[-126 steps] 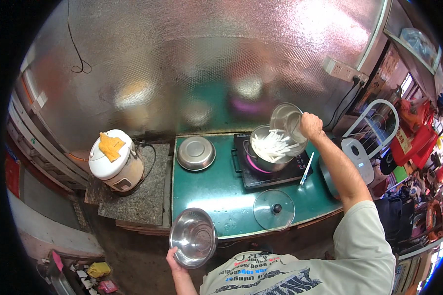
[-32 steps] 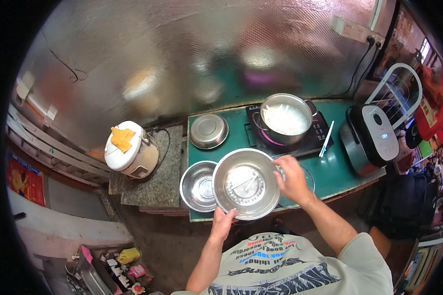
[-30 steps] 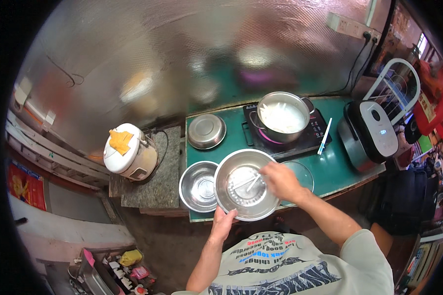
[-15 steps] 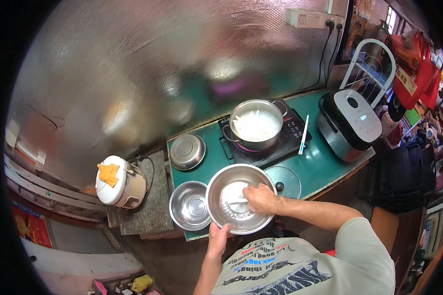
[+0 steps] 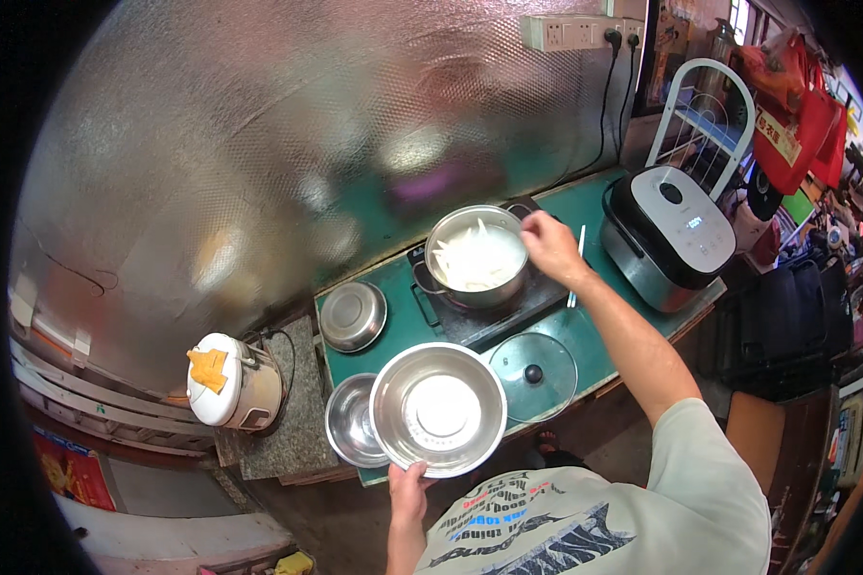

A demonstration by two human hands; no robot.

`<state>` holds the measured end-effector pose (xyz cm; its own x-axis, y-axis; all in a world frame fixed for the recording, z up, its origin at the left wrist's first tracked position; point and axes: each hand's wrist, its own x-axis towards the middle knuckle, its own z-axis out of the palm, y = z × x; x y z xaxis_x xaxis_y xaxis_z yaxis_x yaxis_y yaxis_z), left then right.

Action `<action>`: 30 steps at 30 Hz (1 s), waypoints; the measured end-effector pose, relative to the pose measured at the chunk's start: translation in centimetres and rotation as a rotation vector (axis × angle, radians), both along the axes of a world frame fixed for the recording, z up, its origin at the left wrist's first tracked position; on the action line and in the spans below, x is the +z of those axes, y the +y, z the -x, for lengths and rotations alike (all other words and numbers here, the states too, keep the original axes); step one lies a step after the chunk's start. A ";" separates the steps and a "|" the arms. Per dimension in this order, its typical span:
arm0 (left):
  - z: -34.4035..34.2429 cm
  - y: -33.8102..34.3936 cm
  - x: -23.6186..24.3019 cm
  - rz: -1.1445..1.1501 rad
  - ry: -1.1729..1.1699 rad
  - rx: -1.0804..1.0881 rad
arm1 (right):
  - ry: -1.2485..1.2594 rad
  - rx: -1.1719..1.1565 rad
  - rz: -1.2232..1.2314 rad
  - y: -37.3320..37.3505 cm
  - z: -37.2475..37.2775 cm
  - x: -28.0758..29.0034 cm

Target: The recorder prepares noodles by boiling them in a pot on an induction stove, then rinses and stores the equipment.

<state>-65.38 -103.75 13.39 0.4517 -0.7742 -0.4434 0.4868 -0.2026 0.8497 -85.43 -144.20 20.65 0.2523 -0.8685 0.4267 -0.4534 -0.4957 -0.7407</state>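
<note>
My left hand point(image 5: 408, 489) grips the near rim of a shiny steel basin point(image 5: 385, 407), tilted toward me, its inside bare apart from bright reflections. Above the right rim of a two-handled steel pot point(image 5: 479, 299) is my right hand point(image 5: 549, 247), its fingers curled downward. Whatever those fingers hold, if anything, is hidden. White strips point(image 5: 470, 257) lie heaped in cloudy liquid inside the pot, some poking up. Beneath the pot sits a black electric cooktop point(image 5: 475, 331). A smaller steel bowl point(image 5: 348, 422) is partly covered by the basin.
A glass lid point(image 5: 553, 383) with a black knob lies right of the basin. An upturned steel bowl point(image 5: 353, 316) rests at the left. Chopsticks point(image 5: 577, 268) lie between the cooktop and a large rice cooker point(image 5: 676, 230). A white cooker point(image 5: 222, 383) stands on the far-left bench.
My right hand has left the basin and moved up to the pot's right rim. White strips heap higher in the pot. The basin shifted slightly left and nearer me, uncovering the glass lid.
</note>
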 end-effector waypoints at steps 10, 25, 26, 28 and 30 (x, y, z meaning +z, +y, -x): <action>-0.1 1.4 1.0 -0.008 0.012 0.138 | -0.418 -0.428 -1.030 2.7 9.4 -17.8; 0.0 0.9 1.0 -0.006 0.044 0.133 | -0.645 -0.328 -0.787 2.9 10.3 -14.5; 0.1 1.2 1.1 0.001 0.047 0.147 | -0.557 -0.255 -0.733 3.3 10.5 -12.3; 0.0 1.2 1.2 0.008 0.055 0.139 | -0.348 -0.109 -0.650 3.7 10.9 -7.0; -0.1 1.1 1.1 0.014 0.059 0.086 | -0.179 0.033 -0.551 3.0 11.1 -3.5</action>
<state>-65.25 -102.68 14.50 0.4907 -0.7397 -0.4605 0.5508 -0.1461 0.8217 -96.52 -141.18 17.12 0.2481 -0.9676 -0.0473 -0.2885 -0.0272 -0.9571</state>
